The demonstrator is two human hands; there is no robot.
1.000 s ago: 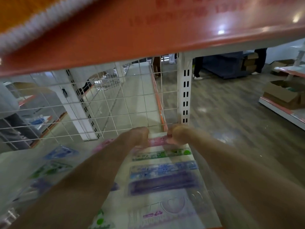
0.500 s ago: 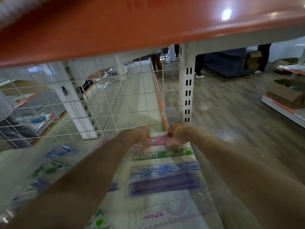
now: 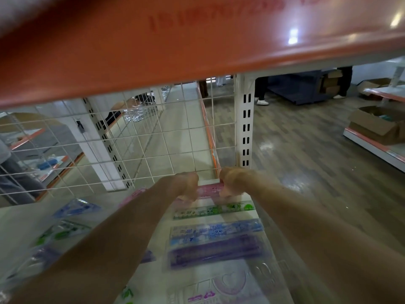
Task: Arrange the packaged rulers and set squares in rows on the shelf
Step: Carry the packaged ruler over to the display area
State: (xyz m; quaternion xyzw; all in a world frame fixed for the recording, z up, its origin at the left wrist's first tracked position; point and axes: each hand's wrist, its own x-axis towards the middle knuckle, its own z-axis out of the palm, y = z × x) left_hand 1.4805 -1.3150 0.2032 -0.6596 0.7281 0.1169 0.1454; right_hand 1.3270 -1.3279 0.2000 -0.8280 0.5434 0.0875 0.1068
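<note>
The pink ruler [image 3: 209,190], in a clear packet, lies crosswise at the back of the shelf [image 3: 26,218], just in front of the wire grid [image 3: 131,150]. The left hand [image 3: 186,186] is curled round its left end and the right hand [image 3: 232,181] round its right end, so both grip it. Nearer the person than the pink ruler lie a green ruler [image 3: 213,209], a blue ruler [image 3: 215,232] and a purple ruler [image 3: 215,252], one after another. To its left lie a blue set square [image 3: 75,208] and a green set square [image 3: 63,232], while a white post [image 3: 245,121] stands just behind it.
</note>
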